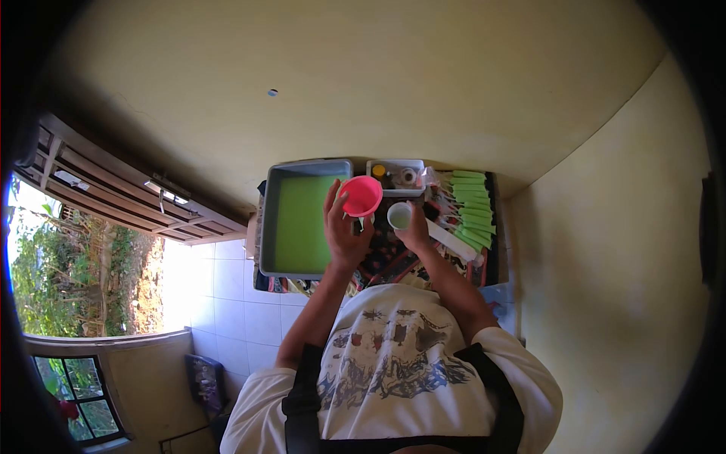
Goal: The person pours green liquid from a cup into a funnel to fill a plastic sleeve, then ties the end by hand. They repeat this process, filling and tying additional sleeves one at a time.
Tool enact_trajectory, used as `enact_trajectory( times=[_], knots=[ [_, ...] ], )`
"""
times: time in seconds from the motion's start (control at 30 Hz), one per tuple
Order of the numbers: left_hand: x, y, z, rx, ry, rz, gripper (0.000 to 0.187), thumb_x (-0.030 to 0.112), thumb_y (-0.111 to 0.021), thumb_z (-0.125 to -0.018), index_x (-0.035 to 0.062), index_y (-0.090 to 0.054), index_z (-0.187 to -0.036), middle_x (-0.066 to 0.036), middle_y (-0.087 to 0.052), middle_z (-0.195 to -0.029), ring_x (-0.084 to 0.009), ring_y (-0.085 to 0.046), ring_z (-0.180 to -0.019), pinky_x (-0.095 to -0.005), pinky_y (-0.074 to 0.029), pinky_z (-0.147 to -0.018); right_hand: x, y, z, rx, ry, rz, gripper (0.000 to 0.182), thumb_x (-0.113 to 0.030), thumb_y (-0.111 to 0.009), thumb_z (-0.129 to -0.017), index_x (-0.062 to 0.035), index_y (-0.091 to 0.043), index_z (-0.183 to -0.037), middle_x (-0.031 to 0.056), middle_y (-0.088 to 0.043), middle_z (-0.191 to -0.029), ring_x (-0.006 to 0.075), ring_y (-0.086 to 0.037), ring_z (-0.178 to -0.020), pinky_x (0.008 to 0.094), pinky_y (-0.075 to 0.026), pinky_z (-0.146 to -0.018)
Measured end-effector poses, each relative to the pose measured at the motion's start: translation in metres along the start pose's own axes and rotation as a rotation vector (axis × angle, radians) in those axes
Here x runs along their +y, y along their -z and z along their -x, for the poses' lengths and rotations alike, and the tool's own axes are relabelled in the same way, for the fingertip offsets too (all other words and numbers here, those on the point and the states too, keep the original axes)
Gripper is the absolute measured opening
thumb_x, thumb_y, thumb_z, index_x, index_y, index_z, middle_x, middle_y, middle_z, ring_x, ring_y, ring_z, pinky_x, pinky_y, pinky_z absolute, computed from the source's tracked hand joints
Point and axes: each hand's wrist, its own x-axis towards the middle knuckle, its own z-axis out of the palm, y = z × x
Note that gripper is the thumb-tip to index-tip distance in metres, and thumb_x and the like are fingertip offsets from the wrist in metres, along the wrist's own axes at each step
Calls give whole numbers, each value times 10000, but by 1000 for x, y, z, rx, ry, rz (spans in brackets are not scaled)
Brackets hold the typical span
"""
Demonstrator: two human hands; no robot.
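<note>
My left hand (345, 233) is closed around a bright pink funnel (361, 196), held up beside the tray with its wide mouth facing me. Something pale and translucent hangs just below the funnel, too small to make out. In my right hand (415, 231) is a small white cup (398, 216), gripped by its side a little to the right of the funnel. Left of both hands stands a grey tray (267, 219) with green liquid (302, 219) in it. To the right lie several slim green filled plastic tubes (475, 204) in a row.
Behind the cup, a white basket (396, 194) holds a yellow-capped container (379, 172) and a roll (409, 176). A long white object (452, 242) lies slanted by my right forearm. The patterned cloth (393, 265) covers the table, which stands against a wall.
</note>
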Motion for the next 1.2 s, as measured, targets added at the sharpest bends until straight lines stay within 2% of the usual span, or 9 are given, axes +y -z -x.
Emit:
enact_trajectory(
  times=[0.23, 0.33, 0.43, 0.53, 0.63, 0.83, 0.93, 1.03, 1.2],
  knots=[
    [-3, 10, 10, 35, 15, -15, 830, -200, -730, -824, 64, -440, -1555, -245, -321, -1668, -438, -452, -1518, -498, -600, -1112, 0, 2, 15, -75, 17, 5, 1146, -112, -942, -714, -46, -294, -1657, 265, -506, -1508, 479, -506, -1405, 519, -432, -1198],
    [3, 10, 6, 21, -7, -51, 832, -201, -736, -818, 64, -448, -1553, -244, -325, -1666, -442, -450, -1518, -496, -604, -1108, -35, 29, 12, 69, 73, 189, 1140, -178, -931, -744, -44, -287, -1675, 253, -531, -1495, 471, -537, -1381, 525, -438, -1191],
    [4, 8, 9, 10, 21, -59, 851, -205, -729, -817, 60, -411, -1561, -233, -326, -1675, -417, -425, -1537, -496, -564, -1147, -90, 86, -6, 42, 206, -296, 1104, -238, -922, -786, -46, -309, -1684, 257, -499, -1562, 433, -539, -1421, 525, -448, -1177],
    [4, 1, 10, 15, -5, -61, 843, -194, -747, -821, 65, -447, -1565, -244, -319, -1670, -447, -446, -1521, -489, -604, -1104, -190, 144, -23, -70, 256, -525, 1086, -275, -937, -813, -46, -334, -1686, 247, -547, -1550, 387, -591, -1405, 491, -479, -1153],
    [3, -4, 15, -57, -10, -36, 937, -195, -722, -852, 60, -314, -1656, -244, -316, -1682, -402, -467, -1508, -467, -588, -1101, -225, 149, -44, -121, 361, -552, 1107, -320, -942, -833, -45, -308, -1699, 213, -625, -1495, 356, -647, -1354, 466, -504, -1133],
    [-10, -17, 35, 60, 190, 118, 1060, -183, -711, -918, 97, -112, -1746, -249, -501, -1573, -244, -715, -1160, -349, -644, -940, -218, 136, -45, 73, 152, -871, 1126, -146, -910, -847, -28, -203, -1715, 194, -640, -1394, 267, -671, -1294, 429, -533, -1123],
    [-11, -15, 40, 54, 244, 72, 950, -159, -722, -941, 59, -224, -1720, -226, -642, -1414, -203, -733, -1077, -350, -656, -930, -181, 139, -39, 133, 110, -693, 1050, -58, -853, -847, -26, -240, -1699, 192, -597, -1451, 309, -613, -1374, 468, -505, -1154],
    [-6, -12, 41, 62, 294, 27, 765, -101, -771, -941, 21, -439, -1620, -169, -762, -1190, -200, -764, -1071, -342, -662, -926, -119, 119, -27, 155, 238, -66, 961, -67, -857, -815, -22, -359, -1635, 222, -596, -1444, 386, -618, -1349, 480, -509, -1131],
    [3, -4, 35, 38, 387, -30, 495, -114, -786, -923, -18, -659, -1391, -142, -795, -1099, -199, -786, -1058, -325, -650, -950, -47, 52, 1, -14, 168, -72, 981, -107, -950, -722, -19, -434, -1551, 245, -573, -1441, 445, -581, -1343, 509, -486, -1136]
  ],
)
